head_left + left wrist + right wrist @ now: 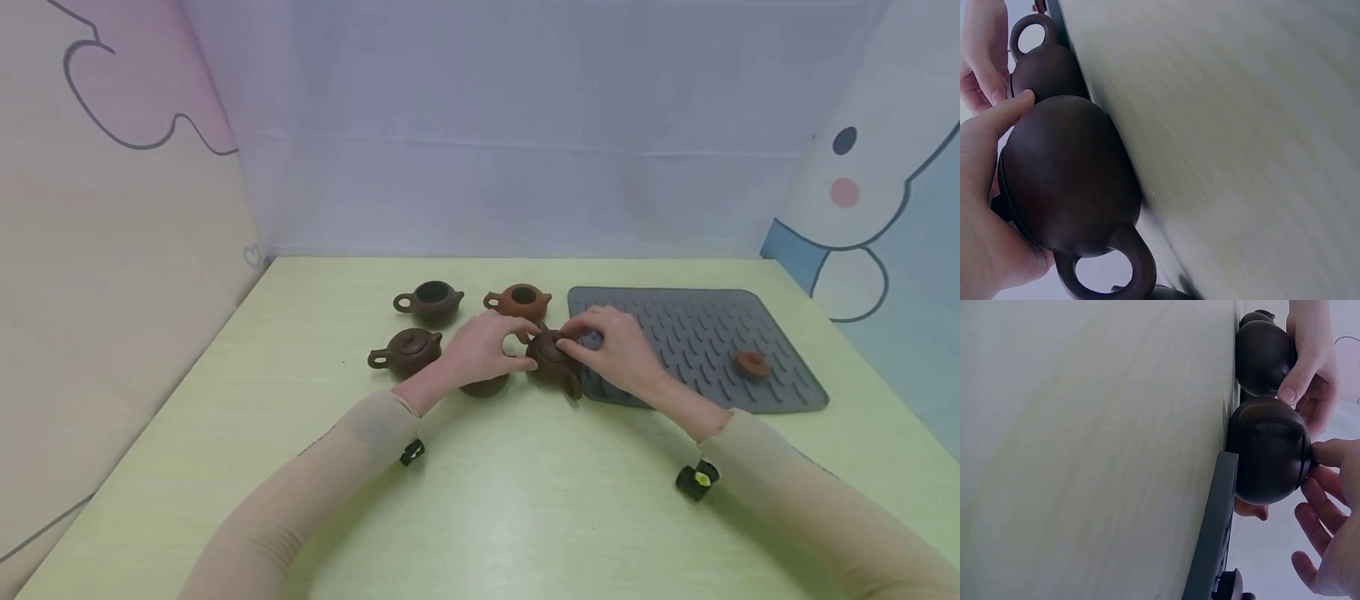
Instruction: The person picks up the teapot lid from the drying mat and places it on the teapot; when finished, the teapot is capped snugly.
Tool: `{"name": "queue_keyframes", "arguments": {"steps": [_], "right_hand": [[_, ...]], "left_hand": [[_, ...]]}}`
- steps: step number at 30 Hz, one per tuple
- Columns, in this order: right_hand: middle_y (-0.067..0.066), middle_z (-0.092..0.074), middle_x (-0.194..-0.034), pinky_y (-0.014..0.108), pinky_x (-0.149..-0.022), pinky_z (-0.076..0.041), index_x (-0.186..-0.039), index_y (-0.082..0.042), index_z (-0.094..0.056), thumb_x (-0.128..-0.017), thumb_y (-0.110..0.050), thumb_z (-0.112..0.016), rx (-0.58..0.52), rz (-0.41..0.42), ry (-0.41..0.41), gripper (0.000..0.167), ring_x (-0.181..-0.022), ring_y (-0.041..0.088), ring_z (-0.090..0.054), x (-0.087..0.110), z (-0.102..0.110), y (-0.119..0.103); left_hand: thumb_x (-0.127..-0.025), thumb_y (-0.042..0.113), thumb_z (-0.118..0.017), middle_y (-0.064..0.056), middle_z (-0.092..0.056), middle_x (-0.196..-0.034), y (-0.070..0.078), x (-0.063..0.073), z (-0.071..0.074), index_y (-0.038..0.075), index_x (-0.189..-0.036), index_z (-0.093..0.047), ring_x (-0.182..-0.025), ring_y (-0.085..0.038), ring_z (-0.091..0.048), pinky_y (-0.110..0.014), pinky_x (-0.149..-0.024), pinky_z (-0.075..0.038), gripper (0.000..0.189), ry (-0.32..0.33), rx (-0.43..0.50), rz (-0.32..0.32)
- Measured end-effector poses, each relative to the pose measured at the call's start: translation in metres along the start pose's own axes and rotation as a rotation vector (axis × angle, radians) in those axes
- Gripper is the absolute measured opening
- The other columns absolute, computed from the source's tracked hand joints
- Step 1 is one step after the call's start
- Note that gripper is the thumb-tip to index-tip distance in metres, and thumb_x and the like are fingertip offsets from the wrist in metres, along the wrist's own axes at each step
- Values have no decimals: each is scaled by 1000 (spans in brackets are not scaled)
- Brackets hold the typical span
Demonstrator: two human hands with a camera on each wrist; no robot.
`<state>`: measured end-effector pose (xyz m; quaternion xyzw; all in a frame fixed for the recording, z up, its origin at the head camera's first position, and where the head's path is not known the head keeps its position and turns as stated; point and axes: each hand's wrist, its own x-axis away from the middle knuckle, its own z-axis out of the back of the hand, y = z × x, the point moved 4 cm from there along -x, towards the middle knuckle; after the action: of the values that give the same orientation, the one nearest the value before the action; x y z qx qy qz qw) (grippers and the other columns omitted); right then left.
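Observation:
A dark brown teapot stands upright at the left edge of the grey mat, its handle toward the front. My left hand holds it on its left side, thumb and fingers spread around the body. From the right, my right hand pinches the knob of its lid; the lid sits on the pot. In the right wrist view, thumb and fingertips meet at the top of this teapot. Another dark teapot stands beneath my left hand and is mostly hidden in the head view.
A lidded brown teapot stands at the left. Behind are a lidless dark teapot and a lidless reddish-brown one. On the ridged grey mat at the right lies a reddish-brown lid. Fabric screens surround the table.

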<state>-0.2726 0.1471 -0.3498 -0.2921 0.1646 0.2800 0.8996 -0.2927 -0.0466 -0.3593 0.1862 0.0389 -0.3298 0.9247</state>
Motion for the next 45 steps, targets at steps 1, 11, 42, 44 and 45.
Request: {"name": "queue_keyframes", "arguments": {"steps": [1, 11, 42, 44, 45], "right_hand": [[3, -72, -91, 47, -87, -47, -99, -13, -75, -87, -22, -76, -4, 2, 0, 15, -89, 22, -63, 0, 0, 0], [4, -72, -92, 46, -85, -47, -100, -12, -75, -89, -20, -73, -25, 20, 10, 13, -90, 24, -64, 1, 2, 0], [17, -66, -106, 52, -83, -49, -125, -8, -65, -91, -17, -71, 87, -99, 82, 36, -95, 34, -63, 6, 30, 50], [18, -65, -110, 53, -84, -49, -129, -7, -62, -91, -17, -71, 90, -110, 72, 41, -98, 36, -63, 6, 31, 54], [19, -65, -111, 54, -85, -49, -131, -7, -61, -91, -17, -70, 90, -118, 64, 43, -99, 36, -63, 6, 32, 56]], "left_hand": [[-85, 41, -76, 4, -73, -105, 0, 0, 0, 21, -123, -67, -100, -19, -65, -35, -84, -51, 44, 1, 0, -3], [-85, 43, -76, 3, -73, -105, 1, 3, 3, 20, -126, -66, -98, -20, -65, -35, -82, -52, 48, 17, -9, -17], [-88, 34, -74, 0, -73, -117, -50, 48, 46, 18, -124, -68, -110, -25, -62, -41, -96, -49, 40, 378, 84, 111], [-88, 33, -74, -1, -73, -119, -55, 51, 49, 16, -125, -68, -112, -24, -63, -43, -99, -48, 40, 390, 72, 107], [-89, 33, -73, -2, -72, -120, -57, 52, 51, 16, -125, -68, -113, -24, -63, -43, -100, -48, 40, 392, 64, 109]]}}
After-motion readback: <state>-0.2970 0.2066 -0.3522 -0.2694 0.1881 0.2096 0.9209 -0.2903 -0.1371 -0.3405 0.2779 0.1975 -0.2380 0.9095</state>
